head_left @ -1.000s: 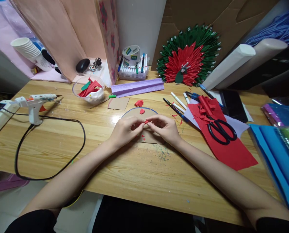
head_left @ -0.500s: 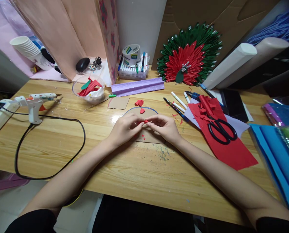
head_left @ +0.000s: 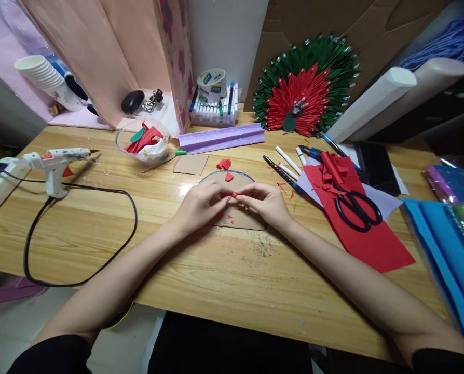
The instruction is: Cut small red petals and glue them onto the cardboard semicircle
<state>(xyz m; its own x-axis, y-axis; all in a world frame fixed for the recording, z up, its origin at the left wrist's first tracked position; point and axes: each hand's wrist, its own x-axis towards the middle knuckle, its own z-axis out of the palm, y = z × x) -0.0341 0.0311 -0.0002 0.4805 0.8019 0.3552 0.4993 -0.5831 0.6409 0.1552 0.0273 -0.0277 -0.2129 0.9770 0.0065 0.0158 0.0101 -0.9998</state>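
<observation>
Between my fingertips is a small piece of red paper [head_left: 234, 195], pinched from both sides. My left hand [head_left: 204, 203] is closed on its left end, and my right hand [head_left: 266, 204] grips the right end. Both hands are above a cardboard piece [head_left: 242, 221] with a curved, blue-marked far edge. A cut red paper petal [head_left: 229, 177] lies on that cardboard, and a few more red pieces [head_left: 223, 164] sit just past its far edge. Tiny red scraps lie on the cardboard below my fingers.
At the right, black-handled scissors [head_left: 358, 210] rest on a red paper sheet [head_left: 383, 249], near several pens [head_left: 284, 174]. A glue gun [head_left: 56, 166] with a looping black cord stands at left. Behind are a plastic bowl [head_left: 119, 143] of scraps, purple paper [head_left: 222, 139] and a red-green peacock craft [head_left: 302, 96].
Both hands stay over the cardboard, still pinching the red paper. The fingers have shifted very slightly, and the paper between them now looks narrower and more twisted.
</observation>
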